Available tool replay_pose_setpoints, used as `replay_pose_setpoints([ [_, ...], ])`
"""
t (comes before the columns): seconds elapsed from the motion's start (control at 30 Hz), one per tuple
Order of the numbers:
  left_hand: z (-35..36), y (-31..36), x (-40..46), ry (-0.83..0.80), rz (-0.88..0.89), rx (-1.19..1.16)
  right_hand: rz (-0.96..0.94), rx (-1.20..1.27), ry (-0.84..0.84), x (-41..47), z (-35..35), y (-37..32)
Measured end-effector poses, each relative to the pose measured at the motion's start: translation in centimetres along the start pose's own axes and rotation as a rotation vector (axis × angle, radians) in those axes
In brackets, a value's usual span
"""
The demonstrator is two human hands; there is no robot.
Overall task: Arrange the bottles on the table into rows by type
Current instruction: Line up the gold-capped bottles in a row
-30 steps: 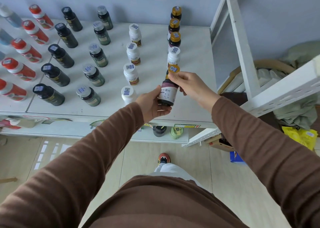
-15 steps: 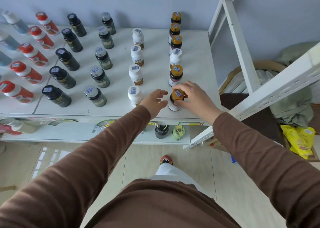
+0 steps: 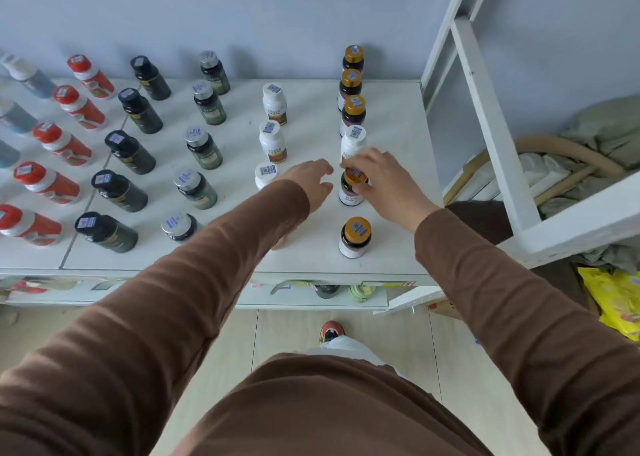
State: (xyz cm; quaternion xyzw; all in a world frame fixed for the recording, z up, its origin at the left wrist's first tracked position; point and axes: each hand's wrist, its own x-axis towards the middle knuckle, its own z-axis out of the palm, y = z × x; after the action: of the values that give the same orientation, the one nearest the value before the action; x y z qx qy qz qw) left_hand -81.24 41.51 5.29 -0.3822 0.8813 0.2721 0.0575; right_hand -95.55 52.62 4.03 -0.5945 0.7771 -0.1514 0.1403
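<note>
The right hand [image 3: 384, 182] curled its fingers round the gold cap of a dark bottle [image 3: 351, 192] standing in the rightmost row, pinching it at the top, while the left hand [image 3: 310, 183] hung just beside it with fingers loose and nothing in them. Half a second before, both hands had been nearer the body, setting down the front bottle [image 3: 355, 237]; that one now stood alone on the bench [image 3: 391, 133], below the right wrist, and the hands had moved up one place. Just beyond the right fingers stood a white bottle [image 3: 352, 142], an odd one among the gold caps [image 3: 353, 85]. Its own kind [image 3: 273, 123] stood beyond the left hand, so that misfit likely remained to be shifted.
</note>
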Motion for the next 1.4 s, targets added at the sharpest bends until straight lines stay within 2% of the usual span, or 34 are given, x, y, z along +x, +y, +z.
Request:
replay_pose_setpoints([
  [0.1,0.1,-0.1,1.4,-0.058,-0.045,-0.161,0.075,0.15,0.06,0.7,-0.7,0.7],
  [0.23,-0.9,1.1,1.8,-0.168,-0.158,-0.766,0.26,0.576,0.153,1.3,-3.0,0.9],
  [0.37,-1.9,2.1,1.5,-0.404,-0.307,-1.196,0.359,0.712,0.185,2.2,-3.9,0.1],
  [0.47,-2.0,1.8,1.6,-0.572,-0.331,-1.365,0.403,0.814,0.189,2.7,-4.1,-0.3],
  [0.53,-1.9,1.4,1.8,-0.618,-0.333,-1.396,0.41,0.841,0.178,2.7,-4.0,-0.6],
  [0.63,-1.9,1.1,2.0,-0.603,-0.353,-1.363,0.413,0.837,0.167,2.5,-3.6,-0.8],
  [0.73,-1.4,0.7,2.3,-0.505,-0.32,-1.277,0.367,0.778,0.146,2.1,-3.4,-0.5],
  [0.93,-0.4,0.5,3.0,-0.386,-0.045,-1.044,0.169,0.483,0.141,1.3,-2.9,0.6],
  [1.13,0.4,-0.5,3.7,-0.297,0.014,-0.646,0.065,0.269,0.048,0.7,-0.9,0.6],
  [1.27,0.5,-1.1,4.0,-0.076,0.033,-0.365,0.029,0.153,0.014,0.2,0.6,0.4],
  [1.4,-0.3,-1.2,4.5,0.112,0.097,-0.135,0.066,0.249,0.022,0.8,-0.7,0.6],
])
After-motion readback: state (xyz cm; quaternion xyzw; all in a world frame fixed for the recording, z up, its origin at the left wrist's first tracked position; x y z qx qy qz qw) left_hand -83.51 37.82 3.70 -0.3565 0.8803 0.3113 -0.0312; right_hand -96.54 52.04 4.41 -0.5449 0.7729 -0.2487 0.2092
